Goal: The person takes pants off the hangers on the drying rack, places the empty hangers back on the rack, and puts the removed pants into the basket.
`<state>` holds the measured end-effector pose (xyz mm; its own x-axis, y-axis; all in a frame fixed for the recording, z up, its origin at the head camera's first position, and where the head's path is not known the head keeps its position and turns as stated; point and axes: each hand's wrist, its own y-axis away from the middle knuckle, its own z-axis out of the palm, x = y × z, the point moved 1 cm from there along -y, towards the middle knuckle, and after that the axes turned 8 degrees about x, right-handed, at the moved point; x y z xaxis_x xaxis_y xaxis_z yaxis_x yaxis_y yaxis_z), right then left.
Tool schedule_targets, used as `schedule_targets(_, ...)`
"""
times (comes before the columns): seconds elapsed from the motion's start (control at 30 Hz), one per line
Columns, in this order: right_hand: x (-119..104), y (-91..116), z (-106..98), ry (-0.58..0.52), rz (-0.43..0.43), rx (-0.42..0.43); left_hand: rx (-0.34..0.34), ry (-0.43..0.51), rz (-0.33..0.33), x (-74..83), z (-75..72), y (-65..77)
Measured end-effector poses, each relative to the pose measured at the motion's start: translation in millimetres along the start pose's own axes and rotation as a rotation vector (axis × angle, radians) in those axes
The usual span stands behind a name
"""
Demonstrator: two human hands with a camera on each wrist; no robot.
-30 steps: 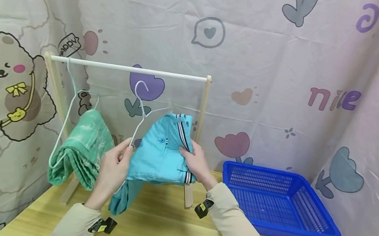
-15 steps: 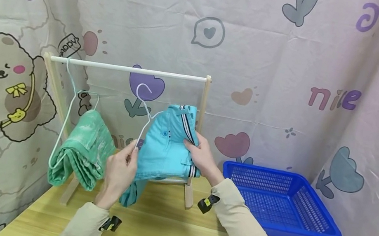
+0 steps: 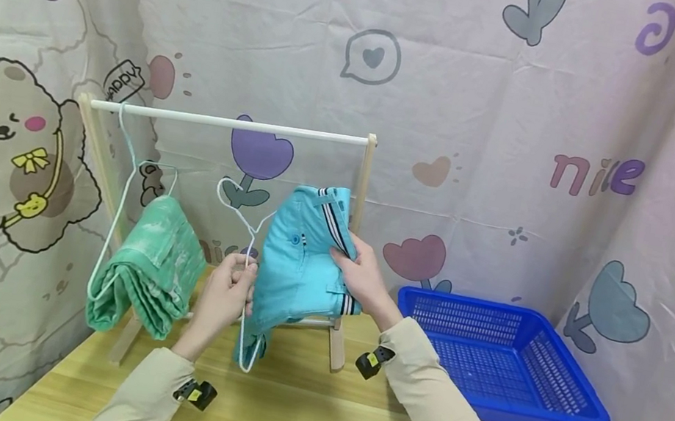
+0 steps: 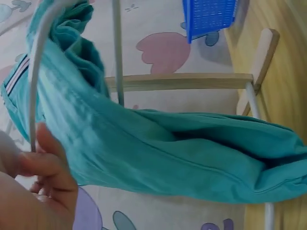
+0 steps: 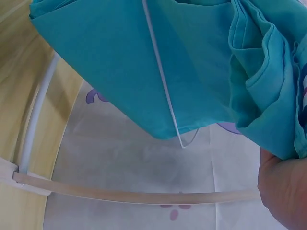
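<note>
In the head view my left hand (image 3: pixel 225 300) pinches one side of a white wire hanger (image 3: pixel 253 231), its hook tilted to the left below the rack's bar. Turquoise trousers (image 3: pixel 300 271) with a striped waistband hang folded from my right hand (image 3: pixel 363 282), which grips them near the waistband, thumb on top. Seen from the left wrist, the trousers (image 4: pixel 144 148) pass between the hanger's wires beyond my left hand (image 4: pixel 38 187). A hanger wire (image 5: pixel 162 72) crosses the cloth in the right wrist view, where only part of my right hand (image 5: pixel 285 187) shows.
A small rack with a white bar (image 3: pixel 310 135) stands behind the hands on the wooden table (image 3: pixel 289 418). At its left end hang green trousers (image 3: pixel 161 241) on a pale green hanger (image 3: pixel 125 186). To the right sits a blue basket (image 3: pixel 479 405). Printed curtains surround the table.
The hanger has dropped and tipped leftward in my left hand, and its lower corner now shows beneath the trousers. Both hands have shifted a little rightward; the trousers have risen slightly.
</note>
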<state>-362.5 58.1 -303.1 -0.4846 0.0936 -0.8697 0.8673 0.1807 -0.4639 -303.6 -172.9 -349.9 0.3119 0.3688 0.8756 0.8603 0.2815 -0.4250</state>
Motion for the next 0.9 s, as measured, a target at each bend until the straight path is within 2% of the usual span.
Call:
schedule_targets(0.07,1,0,-1,0.001,0.0,0.003,0.015,0.022,-0.014,-4.4,3.0,-0.6)
schedule_targets(0.13,1,1,-2,-0.003,0.003,0.005,0.074,-0.022,0.006,-7.8,5.2,-0.3)
schedule_targets(0.33,-3,1,-3,-0.022,0.002,0.017,0.305,-0.17,0.156,-8.9,11.2,1.5)
schedule_targets(0.5,-10,-1,-7,-0.04,0.007,0.046,0.395,-0.226,0.24,-7.6,13.3,1.2)
schedule_targets(0.67,-21,-2,-12,-0.013,0.034,0.065,0.418,-0.304,0.295,-12.5,13.6,0.5)
schedule_targets(0.9,-36,-6,-22,-0.05,0.084,0.107,0.366,-0.337,0.315,-22.5,14.0,-2.5)
